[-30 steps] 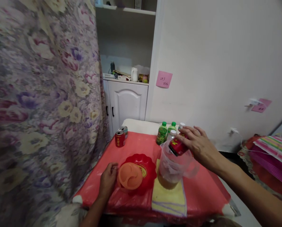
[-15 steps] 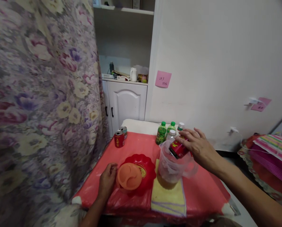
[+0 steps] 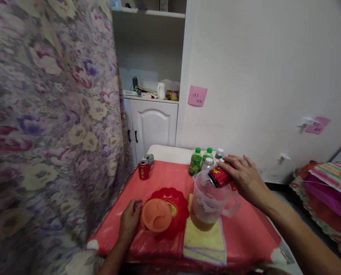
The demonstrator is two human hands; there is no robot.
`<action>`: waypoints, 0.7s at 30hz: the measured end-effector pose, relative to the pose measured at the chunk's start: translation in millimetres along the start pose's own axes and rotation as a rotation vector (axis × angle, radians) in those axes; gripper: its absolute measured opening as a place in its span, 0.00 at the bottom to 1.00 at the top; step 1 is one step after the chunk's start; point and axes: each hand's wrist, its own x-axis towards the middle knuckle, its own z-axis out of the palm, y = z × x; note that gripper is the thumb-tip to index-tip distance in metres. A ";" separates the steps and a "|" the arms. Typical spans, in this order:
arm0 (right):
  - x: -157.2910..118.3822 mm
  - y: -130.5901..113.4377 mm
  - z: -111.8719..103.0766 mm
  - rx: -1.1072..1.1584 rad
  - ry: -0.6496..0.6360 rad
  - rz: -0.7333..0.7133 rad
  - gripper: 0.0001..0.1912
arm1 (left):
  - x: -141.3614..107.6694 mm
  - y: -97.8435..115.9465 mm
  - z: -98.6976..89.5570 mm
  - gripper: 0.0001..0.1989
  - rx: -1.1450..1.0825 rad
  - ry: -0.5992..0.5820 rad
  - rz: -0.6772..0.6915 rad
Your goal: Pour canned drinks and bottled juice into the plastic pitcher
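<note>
My right hand (image 3: 241, 173) is wrapped round a red drink can (image 3: 222, 175), tipped on its side with its top end toward the left. The can is over the mouth of a clear plastic jug (image 3: 206, 202), whose handle points right. Brownish liquid shows in the jug's bottom. The jug stands on a folded yellow cloth (image 3: 204, 244). My left hand (image 3: 131, 215), fingers curled, is at the left edge of an orange plastic bowl (image 3: 156, 215) with a curved pattern inside; its grip is partly hidden. The orange bowl sits over a red scalloped dish (image 3: 180, 204).
A red can (image 3: 144, 170) and another can (image 3: 150, 160) stand at the table's back left. Green-capped bottles (image 3: 195, 162) and white-capped bottles (image 3: 208, 163) stand behind the jug. A red cover (image 3: 124, 233) lies over the table. A flowered curtain (image 3: 58, 133) hangs at left.
My right hand has moved slightly right and tipped the can further, nearer to level. My left hand and the orange bowl have hardly moved.
</note>
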 end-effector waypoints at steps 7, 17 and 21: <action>-4.4 1.5 1.1 -0.004 0.016 0.011 0.32 | 0.5 -2.6 1.5 0.15 -0.012 0.008 0.002; -6.6 5.0 3.3 0.113 0.068 0.096 0.32 | 1.5 -6.2 0.3 0.17 -0.001 0.016 -0.005; -6.2 8.3 9.4 0.390 0.124 0.221 0.33 | 1.8 -8.3 -0.9 0.17 0.010 0.012 -0.001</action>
